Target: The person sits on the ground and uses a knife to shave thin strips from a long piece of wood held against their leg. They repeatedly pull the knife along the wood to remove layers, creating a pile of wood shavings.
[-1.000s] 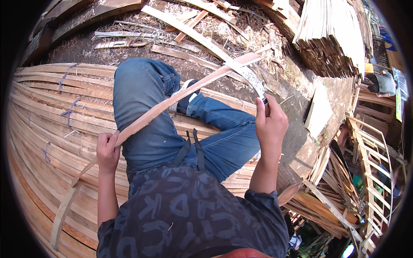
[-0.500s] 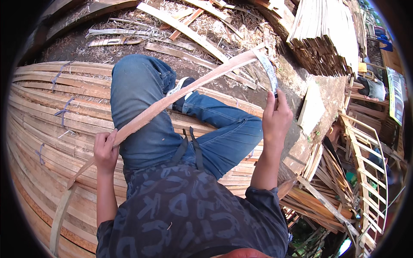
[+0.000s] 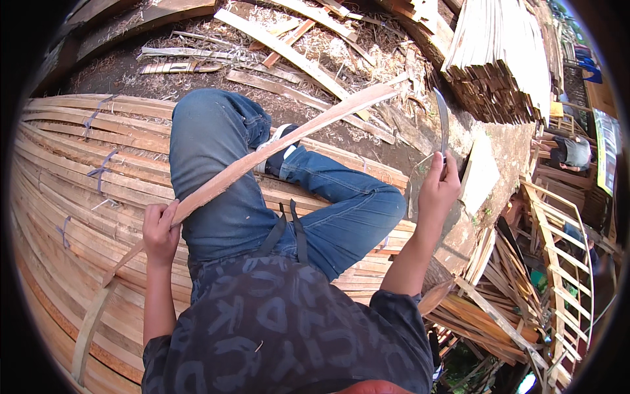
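Over the person's bent left leg (image 3: pixel 210 144), one long wooden strip (image 3: pixel 308 127) slants from the left hand (image 3: pixel 161 233) up toward the right, its far end reaching above the shaving-strewn ground (image 3: pixel 328 46). Half a second ago the curved knife (image 3: pixel 444 121) met that far end; now its blade stands clear, to the right of the strip, tip upward. The right hand (image 3: pixel 438 187) has shifted outward and lower with it, while the left hand and the strip keep nearly the same place.

Counted out, there are two hands, one held strip and one knife. At least three purple ties (image 3: pixel 100 172) show on the bundled slats (image 3: pixel 52 161) at the left. One tall stack of planks (image 3: pixel 502 85) stands at upper right, one pale board (image 3: pixel 482 172) lies below it, and one ladder-like frame (image 3: pixel 558 243) leans farther right, near another person (image 3: pixel 577 154).

The left hand pinches the strip beside the thigh, thumb on top, its forearm rising almost straight from the sleeve. The right hand is curled around the knife's handle, mostly hidden by the fingers; its forearm angles up and outward.
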{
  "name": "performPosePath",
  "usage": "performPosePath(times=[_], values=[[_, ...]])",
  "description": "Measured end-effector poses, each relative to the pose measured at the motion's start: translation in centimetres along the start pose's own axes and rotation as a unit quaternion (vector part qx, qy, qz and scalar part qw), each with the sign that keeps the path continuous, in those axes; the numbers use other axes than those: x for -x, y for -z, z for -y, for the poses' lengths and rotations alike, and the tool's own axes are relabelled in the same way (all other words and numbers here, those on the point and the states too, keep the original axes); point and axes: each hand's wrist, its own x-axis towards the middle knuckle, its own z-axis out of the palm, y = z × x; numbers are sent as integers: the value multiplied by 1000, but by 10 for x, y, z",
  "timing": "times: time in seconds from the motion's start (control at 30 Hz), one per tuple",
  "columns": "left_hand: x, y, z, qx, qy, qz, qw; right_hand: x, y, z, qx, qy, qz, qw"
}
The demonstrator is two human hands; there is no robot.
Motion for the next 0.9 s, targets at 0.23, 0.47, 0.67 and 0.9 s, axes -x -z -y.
performPosePath(times=[0.23, 0.47, 0.67, 0.9], values=[[9, -6, 4, 5, 10, 5, 1000, 26, -28, 45, 52, 142, 112, 982], [-4, -4, -8, 9, -3, -18, 1000, 33, -30, 52, 57, 136, 107, 983], [-2, 7, -8, -5, -6, -16, 1000, 24, -26, 46, 85, 102, 134, 982], [17, 15, 4, 22, -7, -15, 1000, 26, -25, 46, 96, 93, 136, 982]])
